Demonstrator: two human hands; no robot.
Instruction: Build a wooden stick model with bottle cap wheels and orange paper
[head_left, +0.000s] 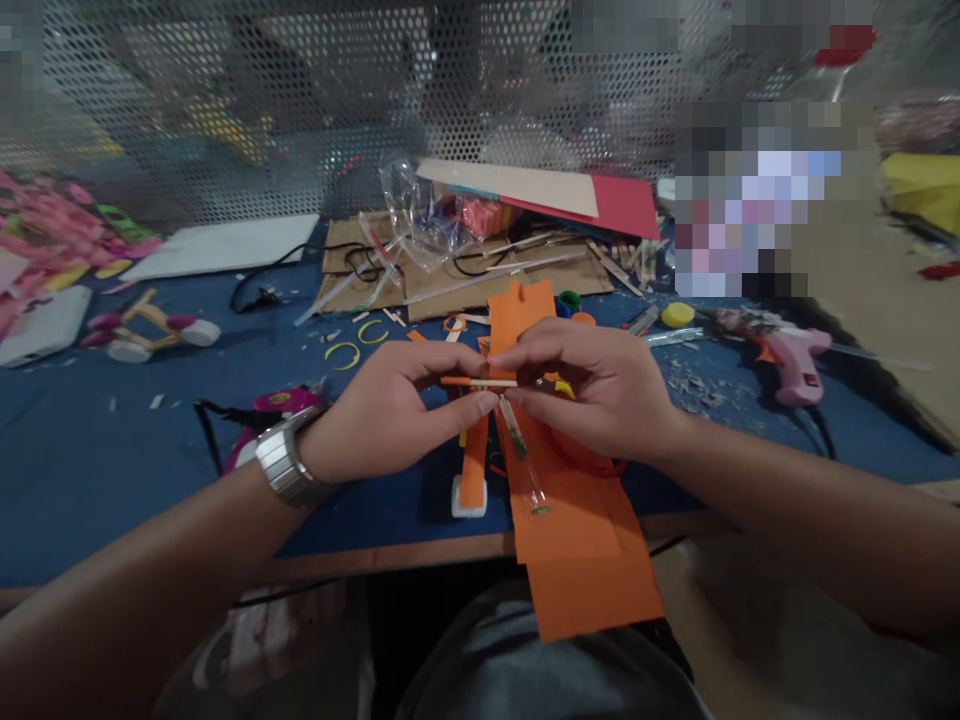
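Between both hands is a thin wooden stick, lying level, with an orange strip along its left part. My left hand pinches it from the left, thumb below and fingers above. From the right, my right hand closes thumb and fingers at its other end. Long orange paper lies beneath the hands and hangs over the table's front edge. A clear plastic tube slants down over this paper. To its left, a narrow orange strip reaches down onto a small white piece.
A pink glue gun rests at the right on the blue table. A small wheeled stick model stands at the left. Cardboard with sticks, plastic wrap and coloured sheets lies behind, before a perforated metal screen.
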